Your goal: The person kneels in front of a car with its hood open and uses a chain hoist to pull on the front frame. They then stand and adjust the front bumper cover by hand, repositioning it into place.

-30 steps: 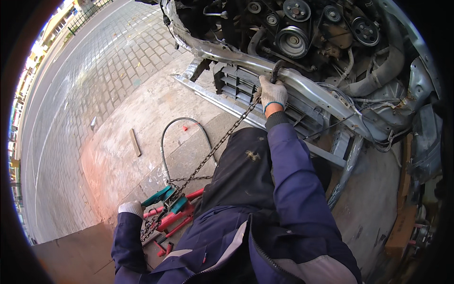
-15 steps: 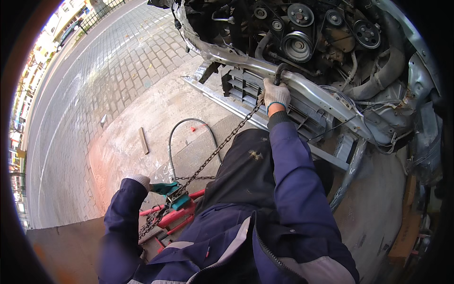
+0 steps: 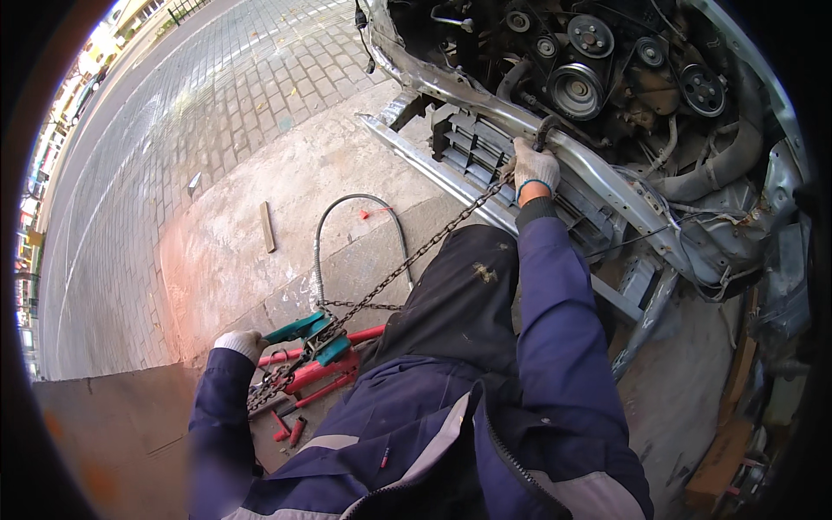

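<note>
My gloved right hand (image 3: 536, 166) is closed around the lower part of a dark metal hook (image 3: 546, 132), at the end of a rusty chain. The hook's upper curve reaches over the bare silver front crossmember (image 3: 485, 102) of a vehicle. From this hand the chain (image 3: 416, 251) slants down left, looking taut, to a teal lever chain hoist (image 3: 334, 348). My gloved left hand (image 3: 243, 344) is closed at the outer end of the hoist's teal lever (image 3: 295, 328); its fingers are partly hidden. More chain hangs below the hoist, over a red metal frame (image 3: 316, 374).
Engine pulleys (image 3: 575, 91) and belts fill the opened front behind the crossmember. A black hose (image 3: 347, 199) loops on the concrete, near a wooden strip (image 3: 267, 227). Red tool pieces (image 3: 297, 431) lie beside the frame. Cardboard (image 3: 724, 468) stands at the lower right.
The view has shifted, so the vehicle sits farther right. My left hand and the lever's end have swung outward to the left. My right hand stays at the hook.
</note>
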The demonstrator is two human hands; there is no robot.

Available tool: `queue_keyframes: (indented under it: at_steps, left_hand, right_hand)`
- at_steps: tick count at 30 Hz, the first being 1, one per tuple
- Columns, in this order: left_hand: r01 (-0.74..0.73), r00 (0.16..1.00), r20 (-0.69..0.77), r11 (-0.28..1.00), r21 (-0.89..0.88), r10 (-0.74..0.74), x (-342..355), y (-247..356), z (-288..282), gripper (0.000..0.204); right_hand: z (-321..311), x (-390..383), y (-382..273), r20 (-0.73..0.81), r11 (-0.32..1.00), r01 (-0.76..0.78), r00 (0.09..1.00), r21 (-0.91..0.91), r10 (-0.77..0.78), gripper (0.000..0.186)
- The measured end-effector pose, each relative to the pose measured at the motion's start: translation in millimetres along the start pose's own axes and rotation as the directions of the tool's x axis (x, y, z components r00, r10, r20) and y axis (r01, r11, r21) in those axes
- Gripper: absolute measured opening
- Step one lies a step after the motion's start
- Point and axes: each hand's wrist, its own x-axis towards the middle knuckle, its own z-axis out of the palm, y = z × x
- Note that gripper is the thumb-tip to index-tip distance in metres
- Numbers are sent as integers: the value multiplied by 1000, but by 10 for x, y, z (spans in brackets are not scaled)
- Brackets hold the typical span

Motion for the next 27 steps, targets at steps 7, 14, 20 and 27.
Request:
queue_keyframes:
  at_steps: [7, 14, 20, 27]
  left_hand:
    - [202, 977, 5, 922, -331, -212, -180, -465, 1065, 43]
    - [124, 992, 3, 984, 126, -125, 315, 465, -355, 37]
    - [-155, 971, -181, 988, 20, 156, 938, 1739, -823, 30]
    - [32, 963, -240, 941, -336, -119, 458, 526, 91, 46]
  right_hand:
    - [-25, -7, -27, 93, 991, 5, 995, 131, -18, 46]
    - [-71, -70, -52, 222, 942, -127, 973, 310, 58, 40]
    - [-134, 57, 23, 265, 980, -60, 964, 188, 8, 45]
    - [-49, 249, 192, 259, 935, -70, 965, 347, -24, 33]
